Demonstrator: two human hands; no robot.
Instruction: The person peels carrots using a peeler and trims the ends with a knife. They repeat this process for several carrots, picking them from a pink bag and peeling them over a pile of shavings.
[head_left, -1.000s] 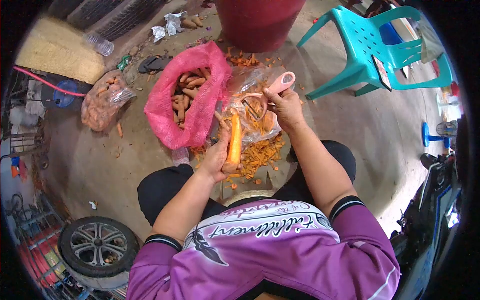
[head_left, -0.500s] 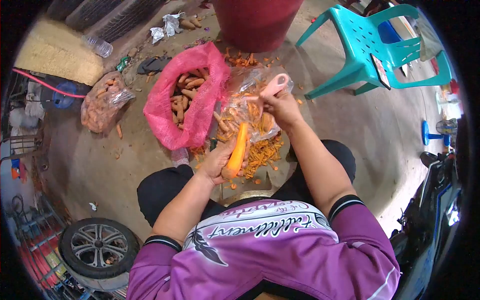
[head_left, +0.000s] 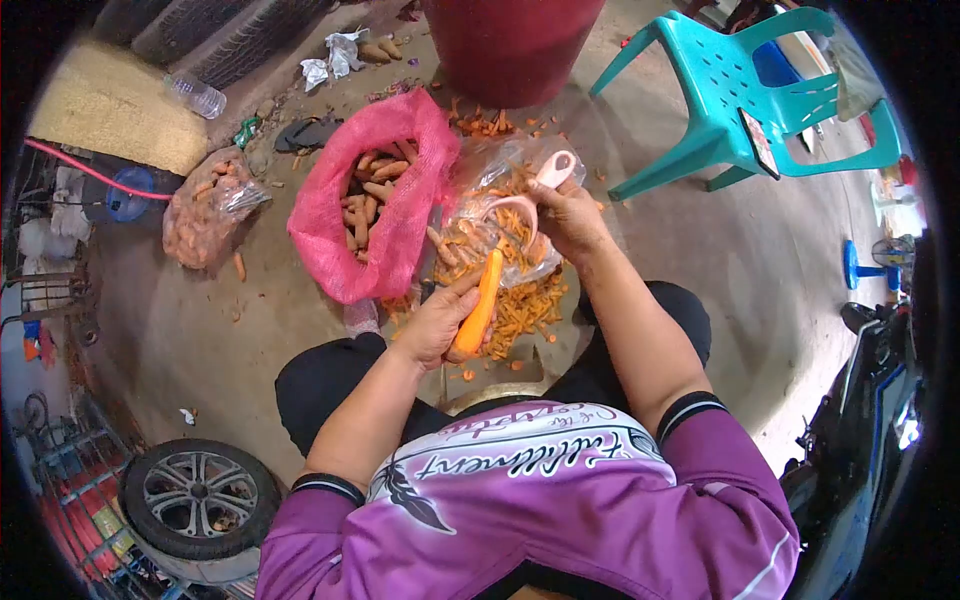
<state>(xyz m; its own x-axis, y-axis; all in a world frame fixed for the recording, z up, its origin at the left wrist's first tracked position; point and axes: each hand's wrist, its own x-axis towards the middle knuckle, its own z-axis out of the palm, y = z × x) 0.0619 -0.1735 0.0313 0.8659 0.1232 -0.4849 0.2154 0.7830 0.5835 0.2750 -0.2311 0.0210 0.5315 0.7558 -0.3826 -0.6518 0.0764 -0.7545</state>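
The left hand's grip is wrapped round a peeled orange carrot, the right hand's round a pale-pink plastic peeler — orange peelings below, pink mesh sack leftward, large red tub beyond.

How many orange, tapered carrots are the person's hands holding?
1: an orange, tapered carrot in the left hand. The right hand holds a pale pink, loop-handled peeler. No second held carrot shows.

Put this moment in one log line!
left hand: holding orange carrot | right hand: holding pink peeler | pink sack: open, carrots inside
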